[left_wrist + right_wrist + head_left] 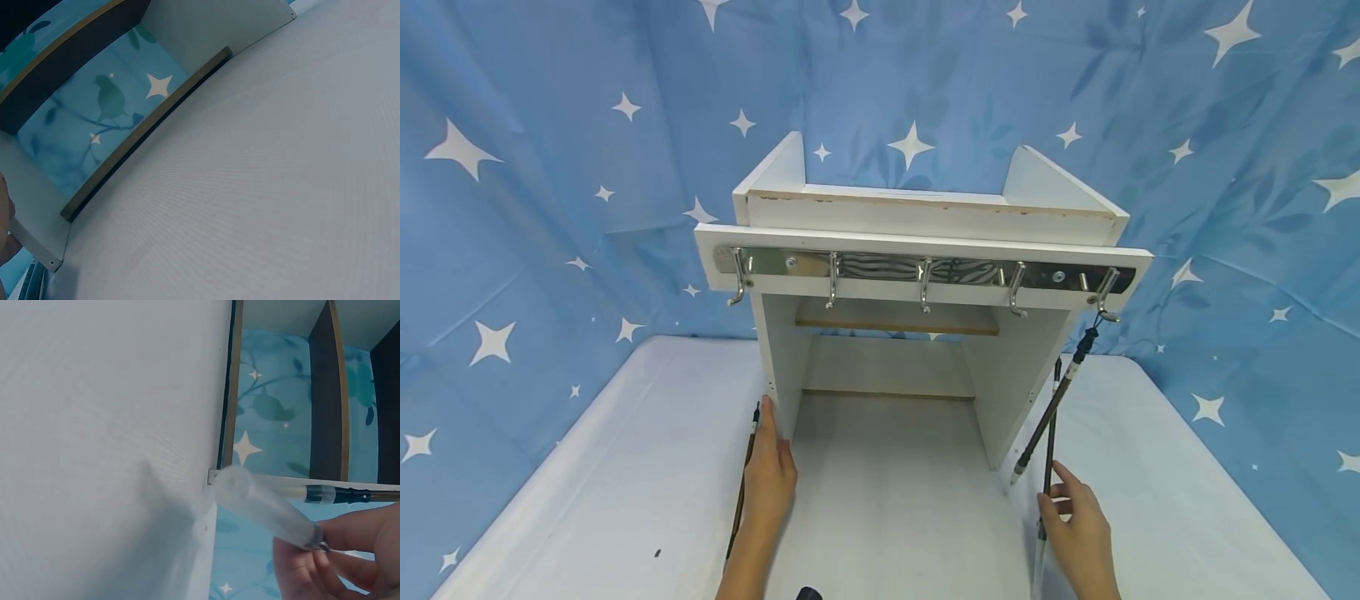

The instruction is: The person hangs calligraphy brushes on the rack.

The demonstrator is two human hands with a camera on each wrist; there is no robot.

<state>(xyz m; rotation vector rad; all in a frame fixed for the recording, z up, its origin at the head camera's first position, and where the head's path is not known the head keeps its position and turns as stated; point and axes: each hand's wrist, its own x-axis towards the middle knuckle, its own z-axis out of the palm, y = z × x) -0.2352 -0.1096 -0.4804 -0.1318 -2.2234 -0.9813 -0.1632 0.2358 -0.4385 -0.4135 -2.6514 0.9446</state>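
Note:
A white shelf rack (925, 215) with a metal hook rail (880, 268) stands in the middle of the head view. My left hand (769, 479) grips the lower edge of its left side panel, thumb on the inner side; only bits of fingers show in the left wrist view. My right hand (1078, 529) pinches a dark, slim writing brush (1049, 450) with a translucent cap (265, 509) over its lower end. Another writing brush (1056, 404), pale-tipped, hangs by its loop from the rightmost hook, slanting close by the held one.
A third dark, slim stick (743, 487) lies left of my left hand. The white tabletop (587, 475) spreads under the rack, with a small dark speck on it. A dark round end (808, 593) pokes in at the bottom edge. Blue star-printed cloth (550, 167) hangs behind.

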